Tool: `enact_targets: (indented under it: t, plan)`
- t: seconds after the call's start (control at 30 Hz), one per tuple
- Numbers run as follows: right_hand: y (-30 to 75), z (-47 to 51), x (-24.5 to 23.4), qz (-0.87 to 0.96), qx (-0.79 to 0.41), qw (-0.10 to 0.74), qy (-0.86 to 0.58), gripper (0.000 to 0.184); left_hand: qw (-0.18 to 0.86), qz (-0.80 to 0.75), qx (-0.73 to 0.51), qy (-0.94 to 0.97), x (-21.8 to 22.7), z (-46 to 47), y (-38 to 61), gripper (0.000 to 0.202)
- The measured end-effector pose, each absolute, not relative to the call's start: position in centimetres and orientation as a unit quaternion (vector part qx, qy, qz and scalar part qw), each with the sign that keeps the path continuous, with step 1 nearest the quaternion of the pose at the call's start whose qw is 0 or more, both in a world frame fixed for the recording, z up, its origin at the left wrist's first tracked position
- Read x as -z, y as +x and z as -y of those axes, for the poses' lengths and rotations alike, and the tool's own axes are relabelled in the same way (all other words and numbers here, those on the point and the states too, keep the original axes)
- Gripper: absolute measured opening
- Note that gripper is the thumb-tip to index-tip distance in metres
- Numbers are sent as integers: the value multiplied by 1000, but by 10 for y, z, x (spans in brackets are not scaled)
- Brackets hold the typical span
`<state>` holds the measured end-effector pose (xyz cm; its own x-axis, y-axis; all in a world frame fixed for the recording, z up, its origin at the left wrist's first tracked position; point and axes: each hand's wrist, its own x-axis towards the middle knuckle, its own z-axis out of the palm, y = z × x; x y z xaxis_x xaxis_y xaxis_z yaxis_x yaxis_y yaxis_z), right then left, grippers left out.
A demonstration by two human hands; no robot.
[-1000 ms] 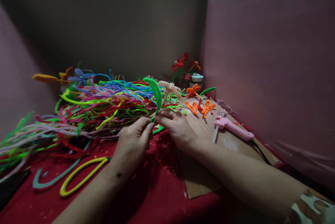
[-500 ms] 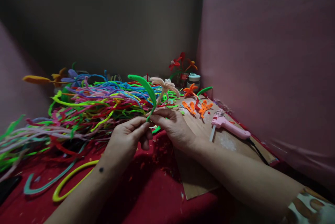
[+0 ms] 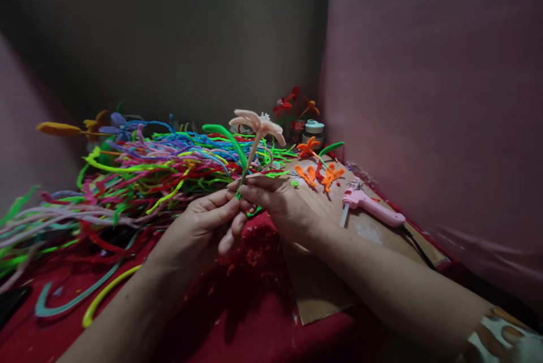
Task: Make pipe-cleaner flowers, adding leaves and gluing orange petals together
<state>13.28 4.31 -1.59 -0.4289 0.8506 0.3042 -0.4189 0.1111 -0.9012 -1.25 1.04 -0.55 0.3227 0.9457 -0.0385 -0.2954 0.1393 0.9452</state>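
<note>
Between my two hands stands a pipe cleaner flower (image 3: pixel 257 124) with pale peach petals, whitish stamens and a peach stem. A green pipe cleaner leaf (image 3: pixel 229 138) curves up to the left from the same stem. My left hand (image 3: pixel 212 221) pinches the green lower end of the stem between thumb and forefinger, its other fingers loosely curled. My right hand (image 3: pixel 280 204) is closed on the stem just above and beside it, fingertips almost meeting those of the left. The exact grip of the right fingertips is partly hidden.
A heap of coloured pipe cleaners (image 3: pixel 169 165) covers the left and back. On the cardboard (image 3: pixel 322 289) at right lie orange flower pieces (image 3: pixel 331 176) and a pink glue gun (image 3: pixel 373 206). Behind stand a lidded jar (image 3: pixel 314 132) and red flowers (image 3: pixel 285 104). Red cloth (image 3: pixel 254 318) lies underneath.
The flower has turned and risen slightly to the left, more upright now. My left hand has rolled, with its lower fingers further extended. The right hand stays near the stem.
</note>
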Motion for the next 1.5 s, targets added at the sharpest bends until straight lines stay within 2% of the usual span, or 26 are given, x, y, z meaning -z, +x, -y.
enact_targets:
  t: [0.13, 0.23, 0.33, 0.43, 0.47, 0.57, 0.73, 0.93, 1.0, 1.1, 1.23, 1.5]
  plan:
    - [132, -44, 21, 510, -675, 510, -158, 9, 673, -355, -450, 467, 3, -11, -15, 17]
    - [132, -44, 22, 506, -668, 522, -161, 8, 622, -382, -432, 529, 1, -10, -13, 14]
    - [132, -43, 21, 521, -635, 535, -195, 6, 442, -463, -425, 640, 4, -7, -9, 18]
    - [130, -42, 21, 543, -596, 546, -226, 8, 131, -540, -419, 718, 12, -3, -4, 13]
    - [129, -42, 22, 547, -588, 550, -231, 9, 59, -545, -406, 732, 15, -3, -3, 13]
    - [127, -41, 25, 538, -582, 564, -231, 10, -9, -553, -361, 751, 20, -2, -3, 15]
    - [126, -42, 29, 562, -563, 567, -212, 12, 26, -550, -381, 743, 18, -3, -4, 19]
    - [130, -35, 13, 585, -558, 541, -233, 9, 264, -530, -471, 655, 7, -1, -2, 20]
    - [134, -29, 2, 584, -559, 535, -246, 14, 336, -510, -487, 625, 3, -1, -1, 19]
    - [138, -21, -11, 595, -563, 512, -259, 20, 393, -485, -494, 606, 0, -1, -2, 19]
    - [137, -25, -7, 591, -565, 520, -247, 23, 452, -458, -492, 587, 2, -3, -4, 21]
    - [134, -37, 10, 562, -580, 545, -225, 11, 599, -386, -492, 499, 4, -7, -9, 19]
